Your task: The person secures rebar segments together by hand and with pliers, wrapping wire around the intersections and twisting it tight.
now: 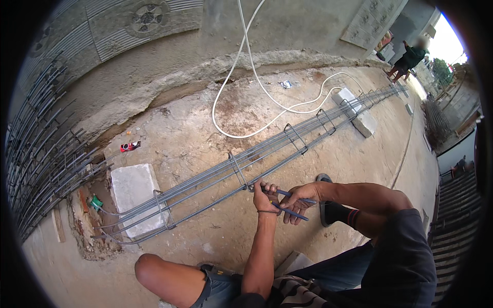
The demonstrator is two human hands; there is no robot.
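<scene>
A long cage of steel rebar (205, 179) with square stirrups (238, 168) runs slantwise in front of me. At its near lower bar, by a stirrup, my left hand (265, 197) is closed around the front part of blue-handled pincers (297, 213); its fingers hide most of the jaws. The two handles stick out to the right, spread apart. My right hand (300, 199) has its fingers around these handles, just beside my left hand. Whether there is tie wire in the jaws cannot be made out.
Concrete blocks (134, 185) (358, 113) prop up the cage. Loose rebar (43, 149) is stacked at the left. A white hose (228, 134) loops behind the cage. A red packet (130, 147) and a green object (95, 203) lie leftward. Another person (411, 57) stands far right.
</scene>
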